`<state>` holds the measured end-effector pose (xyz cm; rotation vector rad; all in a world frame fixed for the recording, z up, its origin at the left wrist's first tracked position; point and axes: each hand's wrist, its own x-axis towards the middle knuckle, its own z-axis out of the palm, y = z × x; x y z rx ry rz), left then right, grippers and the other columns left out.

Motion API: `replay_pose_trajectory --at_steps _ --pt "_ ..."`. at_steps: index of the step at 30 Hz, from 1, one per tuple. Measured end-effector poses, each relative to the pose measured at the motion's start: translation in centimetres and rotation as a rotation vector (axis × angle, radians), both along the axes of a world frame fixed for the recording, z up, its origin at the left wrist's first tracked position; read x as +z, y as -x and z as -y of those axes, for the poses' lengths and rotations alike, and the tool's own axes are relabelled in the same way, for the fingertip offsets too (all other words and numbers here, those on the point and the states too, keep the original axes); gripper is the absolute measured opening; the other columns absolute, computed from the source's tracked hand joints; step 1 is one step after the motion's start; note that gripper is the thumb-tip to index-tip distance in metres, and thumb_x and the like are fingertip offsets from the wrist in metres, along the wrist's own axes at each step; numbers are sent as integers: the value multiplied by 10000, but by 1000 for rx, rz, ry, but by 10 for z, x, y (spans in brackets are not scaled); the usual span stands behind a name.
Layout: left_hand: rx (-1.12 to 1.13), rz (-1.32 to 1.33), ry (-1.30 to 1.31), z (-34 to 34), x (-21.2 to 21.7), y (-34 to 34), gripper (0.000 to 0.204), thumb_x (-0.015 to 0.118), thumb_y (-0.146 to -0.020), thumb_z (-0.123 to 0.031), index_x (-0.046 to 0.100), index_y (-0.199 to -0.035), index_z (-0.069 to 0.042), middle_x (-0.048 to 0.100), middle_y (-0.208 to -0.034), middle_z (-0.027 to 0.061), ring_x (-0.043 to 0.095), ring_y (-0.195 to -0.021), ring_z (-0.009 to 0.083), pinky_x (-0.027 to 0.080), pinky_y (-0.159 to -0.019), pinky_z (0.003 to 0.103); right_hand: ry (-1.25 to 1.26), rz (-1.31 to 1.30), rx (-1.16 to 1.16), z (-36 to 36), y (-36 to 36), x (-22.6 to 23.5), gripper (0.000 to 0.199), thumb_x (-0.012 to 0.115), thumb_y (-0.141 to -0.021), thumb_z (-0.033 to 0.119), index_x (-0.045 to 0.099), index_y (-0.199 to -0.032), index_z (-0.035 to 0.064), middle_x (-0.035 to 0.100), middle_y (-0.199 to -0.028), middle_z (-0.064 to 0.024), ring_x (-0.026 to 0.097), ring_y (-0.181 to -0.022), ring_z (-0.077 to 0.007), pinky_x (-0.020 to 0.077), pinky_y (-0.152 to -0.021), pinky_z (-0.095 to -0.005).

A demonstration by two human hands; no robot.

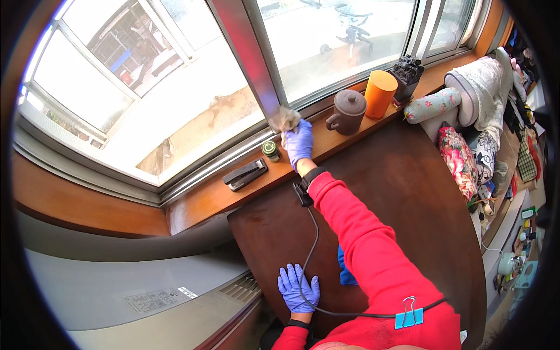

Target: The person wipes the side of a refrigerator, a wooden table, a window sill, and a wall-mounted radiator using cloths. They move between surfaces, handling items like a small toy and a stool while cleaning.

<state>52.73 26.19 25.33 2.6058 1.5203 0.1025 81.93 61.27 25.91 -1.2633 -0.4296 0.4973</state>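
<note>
The person's right grip (299, 143) is closed around a greyish cloth (286, 119) at the foot of the window post (251, 52); the left grip (298, 290) lies flat, fingers spread, on the desk (402, 175).

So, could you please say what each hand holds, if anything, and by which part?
The right hand holds a bunched greyish rag by its near side; the left hand holds nothing.
</note>
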Motion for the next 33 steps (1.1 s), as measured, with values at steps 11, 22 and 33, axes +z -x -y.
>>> replay_pose_trajectory --at_steps 11,22,33 --pt "0 6 -36 0 4 -3 670 605 -924 -436 490 -1403 18 444 -1473 234 342 -1405 443 253 -1143 567 -219 707 -184 11 -6 101 200 685 -836 57 626 -1027 68 564 -943 -113 588 -856 -273 488 -759 -364" --pt "-2 -37 -11 0 2 -1 715 583 -915 -449 446 -1429 30 405 -1500 236 315 -1421 440 222 -1159 557 157 848 -39 18 -8 12 169 622 -848 14 686 -993 75 616 -1005 -152 614 -946 -347 504 -826 -394" --pt "0 -50 -41 0 1 -3 684 587 -921 -463 491 -1406 10 419 -1489 231 331 -1409 438 236 -1151 561 -402 877 -124 -2 -5 187 280 702 -798 31 646 -1071 54 568 -955 -128 611 -815 -298 517 -764 -370"
